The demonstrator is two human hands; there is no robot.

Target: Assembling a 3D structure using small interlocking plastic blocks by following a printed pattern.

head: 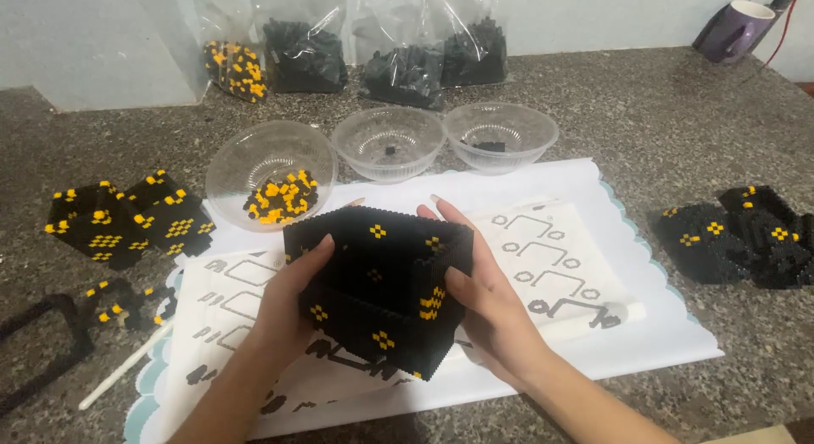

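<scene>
I hold the black-and-yellow brick box (377, 287) clamped between my left hand (288, 304) and right hand (483, 296), both closed on opposite walls, lifted just above the instruction sheet (551, 257), its open top tilted toward me for inspection.

centre: open-topped bead box (377, 287) between left hand (284, 304) and right hand (487, 300), above the instruction sheet (551, 257)
sheet: on a paper mat (653, 325), on the counter (636, 105)
behind box: three bowls (390, 143) in a row
behind bowls: bags (407, 62)
left: bead panels (127, 215)
right: more panels (746, 236)
far right corner: mug (733, 28)
</scene>
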